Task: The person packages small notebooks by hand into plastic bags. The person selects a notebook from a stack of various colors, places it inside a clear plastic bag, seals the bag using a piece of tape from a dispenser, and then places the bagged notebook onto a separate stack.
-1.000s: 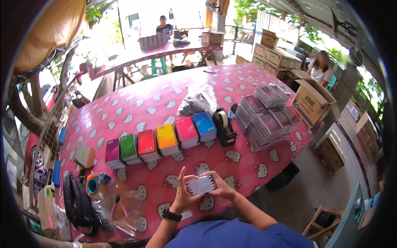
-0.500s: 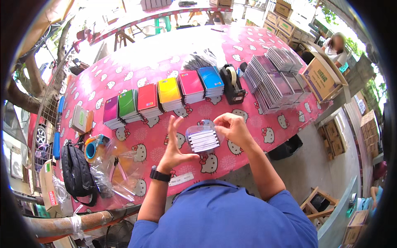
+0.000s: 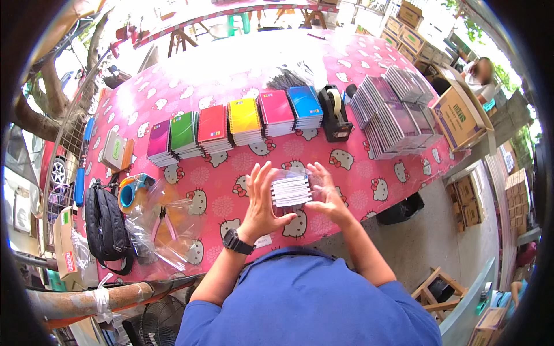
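A small stack of notebooks (image 3: 291, 192), white page edges and dark spiral bindings showing, lies on the pink table in a clear plastic wrap. My left hand (image 3: 262, 200) stands at its left side, fingers stretched upward and thumb spread out below the stack. On the other side my right hand (image 3: 328, 195) has its fingers apart, close against the plastic. Both hands frame the stack without a visible firm grip. A white paper strip (image 3: 262, 241) lies near my left wrist. Beyond the hands runs a row of spiral notebook piles (image 3: 245, 120) in several colours.
A black tape dispenser (image 3: 336, 118) stands at the row's right end, beside stacked wrapped notebooks (image 3: 395, 118). At left lie a black bag (image 3: 105, 228), a blue tape roll (image 3: 128, 195), pink-handled pliers (image 3: 164, 224) and loose plastic. A person (image 3: 480, 78) is near a cardboard box (image 3: 459, 115).
My right hand has released its pinch near the wrap's upper edge and come down to the stack's right side. My left hand has moved in against the left side. The view shifted slightly.
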`<state>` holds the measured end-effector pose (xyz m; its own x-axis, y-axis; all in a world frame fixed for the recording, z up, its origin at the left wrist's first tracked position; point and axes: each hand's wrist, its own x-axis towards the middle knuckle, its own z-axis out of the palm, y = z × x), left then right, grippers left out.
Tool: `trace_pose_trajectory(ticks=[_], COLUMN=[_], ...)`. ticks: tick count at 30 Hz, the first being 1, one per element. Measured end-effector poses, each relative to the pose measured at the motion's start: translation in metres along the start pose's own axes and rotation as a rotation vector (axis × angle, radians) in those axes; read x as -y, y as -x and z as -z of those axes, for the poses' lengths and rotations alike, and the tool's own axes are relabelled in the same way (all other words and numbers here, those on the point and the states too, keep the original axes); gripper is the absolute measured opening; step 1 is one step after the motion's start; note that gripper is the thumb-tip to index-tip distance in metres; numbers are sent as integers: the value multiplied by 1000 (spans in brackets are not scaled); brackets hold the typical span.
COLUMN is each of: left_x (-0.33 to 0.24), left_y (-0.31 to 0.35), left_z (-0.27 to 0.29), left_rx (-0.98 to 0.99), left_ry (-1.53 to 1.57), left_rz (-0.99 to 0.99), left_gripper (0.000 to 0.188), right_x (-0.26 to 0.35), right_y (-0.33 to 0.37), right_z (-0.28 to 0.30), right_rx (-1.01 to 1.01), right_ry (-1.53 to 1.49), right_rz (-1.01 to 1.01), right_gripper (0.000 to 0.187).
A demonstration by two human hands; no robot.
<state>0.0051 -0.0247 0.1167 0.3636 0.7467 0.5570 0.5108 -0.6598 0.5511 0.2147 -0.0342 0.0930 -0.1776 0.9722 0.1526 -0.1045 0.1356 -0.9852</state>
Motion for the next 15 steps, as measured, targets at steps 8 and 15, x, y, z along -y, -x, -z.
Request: trace_pose_trajectory(ticks=[8, 15], left_x=[-17, 25], left_y=[-28, 28], left_z=[38, 30], left_rx=[-18, 358], left_ry=[31, -80], left_rz=[-164, -33], left_gripper=[14, 70], right_x=[33, 33], right_y=[5, -5], right_z=[8, 13], right_rx=[207, 398], right_ry=[668, 832], right_rz=[211, 262], right_gripper=[46, 60])
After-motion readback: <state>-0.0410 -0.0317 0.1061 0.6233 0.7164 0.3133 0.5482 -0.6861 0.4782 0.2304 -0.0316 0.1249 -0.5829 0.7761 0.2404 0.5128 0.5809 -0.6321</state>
